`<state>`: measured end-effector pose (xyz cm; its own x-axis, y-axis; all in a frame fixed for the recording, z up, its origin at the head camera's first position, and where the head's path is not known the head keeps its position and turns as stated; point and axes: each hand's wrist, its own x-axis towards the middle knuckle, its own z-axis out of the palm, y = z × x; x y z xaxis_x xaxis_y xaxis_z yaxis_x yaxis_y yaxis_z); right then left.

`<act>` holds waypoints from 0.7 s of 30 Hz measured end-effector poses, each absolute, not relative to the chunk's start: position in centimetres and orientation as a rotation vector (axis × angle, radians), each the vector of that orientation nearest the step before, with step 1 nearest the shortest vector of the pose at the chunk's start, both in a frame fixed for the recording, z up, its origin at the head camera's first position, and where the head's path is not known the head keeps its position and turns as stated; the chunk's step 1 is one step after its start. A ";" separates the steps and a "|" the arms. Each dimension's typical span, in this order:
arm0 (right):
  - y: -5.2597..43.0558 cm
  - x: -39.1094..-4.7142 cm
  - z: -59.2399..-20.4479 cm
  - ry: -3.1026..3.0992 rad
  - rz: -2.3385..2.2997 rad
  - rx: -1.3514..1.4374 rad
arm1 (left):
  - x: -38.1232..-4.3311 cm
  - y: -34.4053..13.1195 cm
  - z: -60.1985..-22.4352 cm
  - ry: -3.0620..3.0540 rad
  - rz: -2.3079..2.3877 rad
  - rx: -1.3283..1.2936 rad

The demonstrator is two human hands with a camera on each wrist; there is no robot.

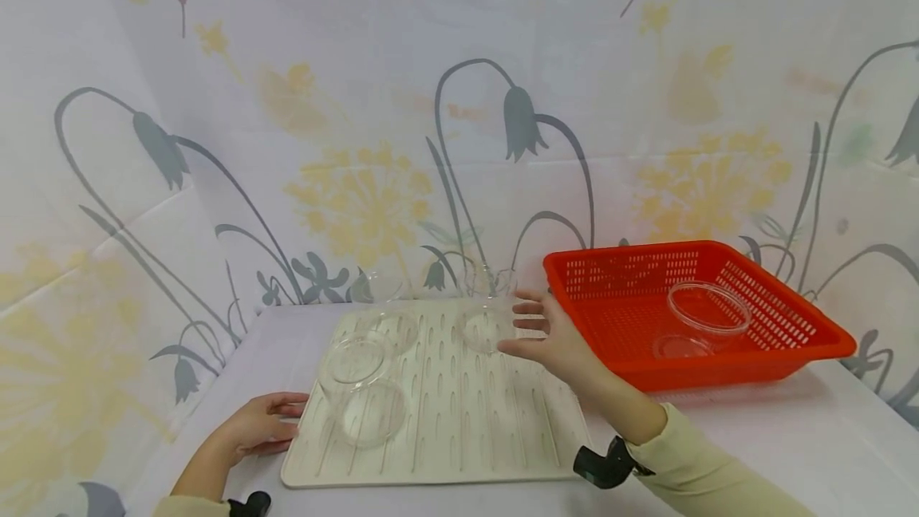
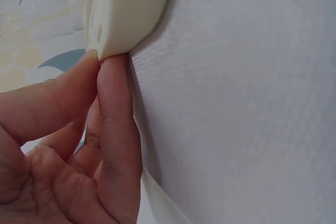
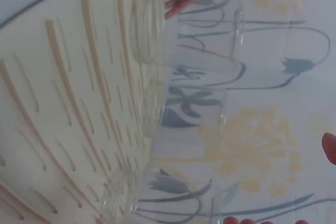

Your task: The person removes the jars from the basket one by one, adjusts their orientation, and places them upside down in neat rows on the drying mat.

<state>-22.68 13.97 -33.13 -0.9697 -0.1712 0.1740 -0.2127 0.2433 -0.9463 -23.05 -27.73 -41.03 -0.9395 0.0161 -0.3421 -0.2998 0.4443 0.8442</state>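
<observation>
A cream ridged drying board (image 1: 459,413) lies on the table with three clear plastic cups standing on it. One cup (image 1: 362,381) is at the front left, a second (image 1: 388,317) behind it, and a third (image 1: 487,317) at the back, right of centre. My left hand (image 1: 262,425) is at the board's left edge; the left wrist view has its thumb and index finger pinching the rim. Just right of the third cup, my right hand (image 1: 549,333) is raised with fingers spread and nothing in them. In the right wrist view its fingertips (image 3: 247,221) show beyond that cup's upper end.
A red perforated basket (image 1: 725,369) sits to the right of the board, with another clear cup (image 1: 707,317) inside. Flower-printed cloth (image 1: 323,102) hangs behind the white table (image 1: 811,437). The basket's near left wall stands close to my right forearm.
</observation>
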 end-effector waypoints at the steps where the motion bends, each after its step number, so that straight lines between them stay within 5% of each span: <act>1: 14.3 -22.7 -33.0 -2.448 1.869 0.381 | -23.1 -27.7 -41.1 2.398 1.496 -0.245; 21: 19.8 -23.0 -31.7 -2.469 1.802 0.270 | -23.0 -27.5 -41.0 2.407 1.492 -0.283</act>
<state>-22.97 19.80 -31.68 -0.9818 -0.0988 0.1619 -0.1844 0.2961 -0.9372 -23.02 -27.54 -40.98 -0.9373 -0.0121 -0.3484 -0.3174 0.4428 0.8385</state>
